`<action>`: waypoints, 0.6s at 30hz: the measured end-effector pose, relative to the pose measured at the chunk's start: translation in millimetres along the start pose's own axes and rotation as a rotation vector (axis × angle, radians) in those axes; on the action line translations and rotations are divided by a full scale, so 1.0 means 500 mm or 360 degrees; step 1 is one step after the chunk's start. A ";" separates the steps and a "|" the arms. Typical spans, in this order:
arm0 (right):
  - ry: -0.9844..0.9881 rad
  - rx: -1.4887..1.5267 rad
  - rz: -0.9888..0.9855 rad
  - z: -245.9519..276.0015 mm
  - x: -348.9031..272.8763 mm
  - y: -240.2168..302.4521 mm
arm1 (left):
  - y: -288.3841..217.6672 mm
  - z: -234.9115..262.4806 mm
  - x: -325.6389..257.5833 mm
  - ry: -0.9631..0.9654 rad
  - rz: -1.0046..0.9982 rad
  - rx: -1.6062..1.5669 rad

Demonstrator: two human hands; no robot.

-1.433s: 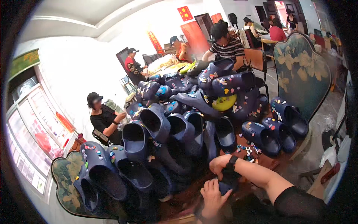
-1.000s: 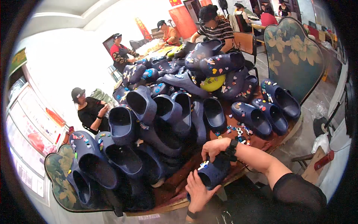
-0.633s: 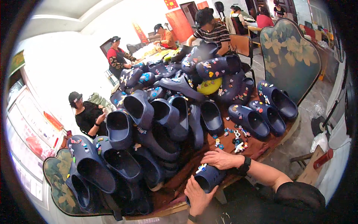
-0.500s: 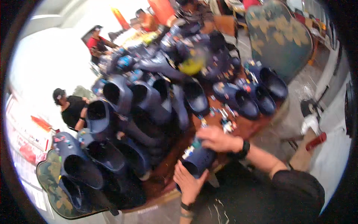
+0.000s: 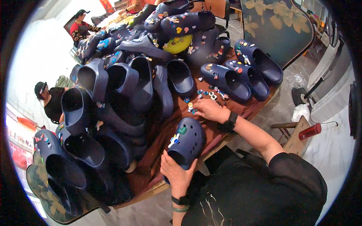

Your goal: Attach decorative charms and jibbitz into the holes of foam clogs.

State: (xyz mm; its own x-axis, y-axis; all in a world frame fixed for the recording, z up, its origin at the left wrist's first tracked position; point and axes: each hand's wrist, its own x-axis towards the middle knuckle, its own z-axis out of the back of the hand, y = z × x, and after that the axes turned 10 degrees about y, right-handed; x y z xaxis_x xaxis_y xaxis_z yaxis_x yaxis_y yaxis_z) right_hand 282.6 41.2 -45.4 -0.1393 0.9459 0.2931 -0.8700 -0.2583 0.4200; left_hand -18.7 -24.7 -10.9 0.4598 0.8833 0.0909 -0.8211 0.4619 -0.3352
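From here: left hand [image 5: 176, 171] grips the navy clog [image 5: 192, 139] by its opening, below right hand [image 5: 211, 110] — whose fingertips meet a loose charm [image 5: 190, 107], pinch unclear — best keep clog steady, toe up

The lower-centre clog [image 5: 184, 145] is navy, its charms [image 5: 182, 130] green, white, blue. The cloth [image 5: 160, 132] is maroon, the upper-right panel [image 5: 273, 42] dark green with tan flowers [image 5: 278, 15].

Black short-sleeved top [image 5: 249, 192], pale streaks [image 5: 210, 211]; 2 black wristbands [image 5: 230, 121], 1 bangle [image 5: 180, 208].
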 end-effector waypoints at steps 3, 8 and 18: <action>-0.0058 -0.0101 -0.0035 -0.023 0.019 0.008 | 0.001 0.000 -0.001 -0.0059 -0.0063 -0.0005; 0.0040 -0.0159 -0.0191 0.001 0.016 0.022 | 0.000 0.000 -0.001 -0.0063 -0.0081 -0.0033; 0.0098 0.1132 -0.0223 0.031 -0.038 0.119 | -0.003 0.002 0.000 -0.0102 -0.0099 -0.0028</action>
State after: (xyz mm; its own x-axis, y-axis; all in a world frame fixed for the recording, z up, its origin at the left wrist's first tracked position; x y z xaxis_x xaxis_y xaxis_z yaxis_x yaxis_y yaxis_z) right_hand 240.9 4.9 -12.4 -0.0938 0.9834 0.1555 -0.3665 -0.1793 0.9130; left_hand -17.9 -25.3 -9.3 0.4870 0.8564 0.1715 -0.7852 0.5153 -0.3435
